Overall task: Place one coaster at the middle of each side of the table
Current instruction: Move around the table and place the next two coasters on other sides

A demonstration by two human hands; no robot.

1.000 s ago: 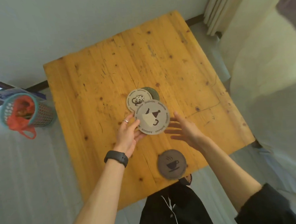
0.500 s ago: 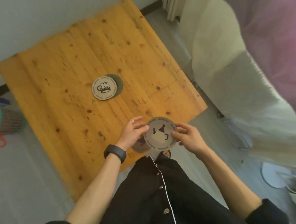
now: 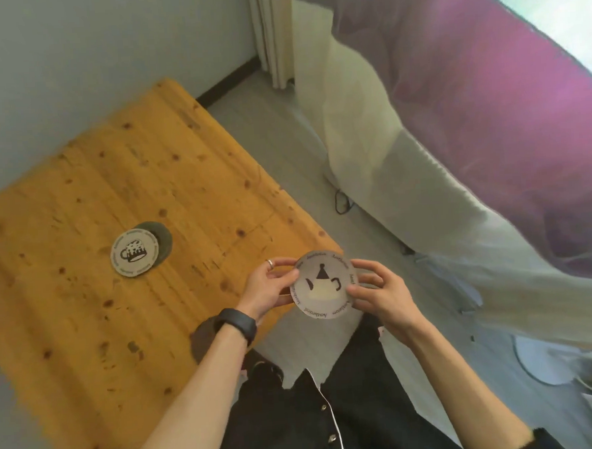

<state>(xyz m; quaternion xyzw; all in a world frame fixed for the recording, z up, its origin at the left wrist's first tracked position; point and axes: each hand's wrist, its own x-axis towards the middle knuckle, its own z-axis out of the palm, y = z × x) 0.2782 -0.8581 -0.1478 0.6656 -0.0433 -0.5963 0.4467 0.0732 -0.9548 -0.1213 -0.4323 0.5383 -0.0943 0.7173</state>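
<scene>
A round grey coaster with a teapot picture [image 3: 323, 284] is held in the air off the near right corner of the wooden table [image 3: 86, 314]. My left hand [image 3: 269, 289] pinches its left rim and my right hand [image 3: 380, 290] pinches its right rim. A mug-print coaster [image 3: 134, 254] lies near the table's middle, overlapping a dark coaster [image 3: 163, 240] beneath it. Another dark coaster [image 3: 204, 342] lies at the table's near edge, mostly hidden under my left wrist.
A white-covered bed or sofa [image 3: 405, 170] with a purple blanket [image 3: 507, 86] stands right of the table. A cable [image 3: 343, 201] lies on the grey floor between them. Cream curtains [image 3: 271, 33] hang in the far corner. My dark clothes fill the bottom.
My left hand lifted the teapot coaster off the stack and carried it toward me; my right hand took its other rim. The view swung right, off the table's corner.
</scene>
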